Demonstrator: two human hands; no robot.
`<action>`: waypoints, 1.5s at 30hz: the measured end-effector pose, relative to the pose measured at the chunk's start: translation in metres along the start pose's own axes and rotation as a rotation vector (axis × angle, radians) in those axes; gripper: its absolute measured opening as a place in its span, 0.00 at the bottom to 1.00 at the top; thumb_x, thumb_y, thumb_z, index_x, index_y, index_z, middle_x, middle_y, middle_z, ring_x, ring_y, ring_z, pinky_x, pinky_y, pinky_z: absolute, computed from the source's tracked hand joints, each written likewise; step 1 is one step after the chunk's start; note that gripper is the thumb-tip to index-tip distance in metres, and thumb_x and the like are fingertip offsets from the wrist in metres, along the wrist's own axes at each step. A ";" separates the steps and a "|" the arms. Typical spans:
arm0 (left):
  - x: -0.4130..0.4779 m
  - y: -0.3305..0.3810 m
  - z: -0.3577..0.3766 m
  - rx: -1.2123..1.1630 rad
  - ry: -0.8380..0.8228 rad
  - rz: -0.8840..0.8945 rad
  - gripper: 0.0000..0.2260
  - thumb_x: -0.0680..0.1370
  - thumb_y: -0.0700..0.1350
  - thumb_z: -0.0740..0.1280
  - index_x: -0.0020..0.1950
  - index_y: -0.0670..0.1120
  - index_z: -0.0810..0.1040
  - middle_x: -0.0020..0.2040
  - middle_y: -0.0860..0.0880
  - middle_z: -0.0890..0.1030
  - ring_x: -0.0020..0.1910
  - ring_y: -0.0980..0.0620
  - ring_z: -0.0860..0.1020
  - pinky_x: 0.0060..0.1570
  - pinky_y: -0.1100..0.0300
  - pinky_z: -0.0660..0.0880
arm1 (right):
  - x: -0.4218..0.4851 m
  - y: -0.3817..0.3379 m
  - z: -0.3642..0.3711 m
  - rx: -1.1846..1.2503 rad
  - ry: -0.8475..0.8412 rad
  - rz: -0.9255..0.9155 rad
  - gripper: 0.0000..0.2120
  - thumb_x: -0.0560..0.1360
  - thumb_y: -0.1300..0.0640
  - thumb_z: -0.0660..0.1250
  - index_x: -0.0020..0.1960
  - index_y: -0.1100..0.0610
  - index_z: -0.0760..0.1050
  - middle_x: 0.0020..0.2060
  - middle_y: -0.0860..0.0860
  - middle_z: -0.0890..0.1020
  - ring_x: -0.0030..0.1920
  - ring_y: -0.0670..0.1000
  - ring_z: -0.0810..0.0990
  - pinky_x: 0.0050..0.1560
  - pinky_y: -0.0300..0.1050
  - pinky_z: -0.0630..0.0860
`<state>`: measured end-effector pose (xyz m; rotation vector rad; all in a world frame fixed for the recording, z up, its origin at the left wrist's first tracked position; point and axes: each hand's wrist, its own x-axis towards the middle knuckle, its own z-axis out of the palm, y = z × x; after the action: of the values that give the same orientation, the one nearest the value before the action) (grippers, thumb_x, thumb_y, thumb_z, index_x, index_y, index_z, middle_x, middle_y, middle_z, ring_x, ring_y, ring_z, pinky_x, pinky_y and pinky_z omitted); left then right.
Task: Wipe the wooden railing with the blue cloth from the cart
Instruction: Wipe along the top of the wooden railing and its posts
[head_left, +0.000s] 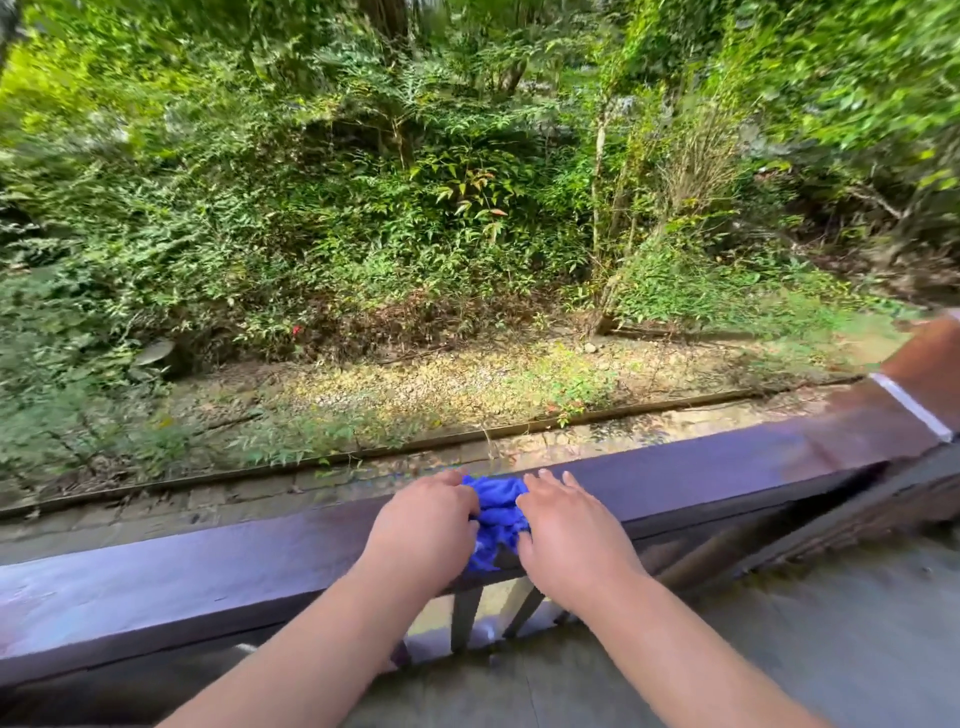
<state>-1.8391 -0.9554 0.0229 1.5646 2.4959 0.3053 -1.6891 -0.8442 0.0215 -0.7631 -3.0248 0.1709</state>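
We see the blue cloth (496, 512) bunched on top of the wooden railing (208, 561), pinched between both hands. The left hand (423, 525) has its grip closed on the cloth's left side, fingers curled in; the right hand (566, 530) presses on the right side, fingers spread flatter. Beyond the railing lie a gravel strip (415, 384) and dense shrubs (363, 208)

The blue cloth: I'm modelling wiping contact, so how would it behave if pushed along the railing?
The blue cloth lies bunched in folds, so probably floppy and light. Between the left hand and right hand, it would likely crumple on the wooden railing, not slide flat.
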 end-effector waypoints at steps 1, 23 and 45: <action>-0.007 -0.012 -0.003 -0.008 0.006 -0.016 0.09 0.77 0.50 0.64 0.54 0.53 0.82 0.53 0.53 0.77 0.55 0.49 0.76 0.52 0.54 0.76 | 0.003 -0.012 0.003 0.007 0.005 -0.022 0.16 0.79 0.55 0.65 0.64 0.58 0.78 0.73 0.56 0.74 0.76 0.56 0.67 0.78 0.52 0.59; -0.148 -0.214 -0.058 -0.021 0.032 -0.483 0.06 0.73 0.50 0.67 0.48 0.56 0.82 0.50 0.57 0.76 0.53 0.54 0.79 0.46 0.60 0.73 | 0.060 -0.247 0.008 -0.004 -0.012 -0.453 0.03 0.67 0.55 0.74 0.39 0.52 0.80 0.39 0.49 0.82 0.41 0.53 0.82 0.43 0.45 0.78; -0.023 -0.026 -0.003 -0.061 0.029 0.012 0.11 0.75 0.57 0.65 0.55 0.57 0.77 0.51 0.55 0.79 0.53 0.51 0.77 0.48 0.55 0.71 | -0.009 -0.023 -0.012 0.103 0.025 -0.066 0.42 0.66 0.49 0.72 0.77 0.48 0.62 0.72 0.51 0.71 0.72 0.56 0.66 0.75 0.57 0.65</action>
<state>-1.8521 -0.9873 0.0199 1.5638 2.4747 0.4041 -1.6912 -0.8674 0.0362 -0.6521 -2.9855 0.3112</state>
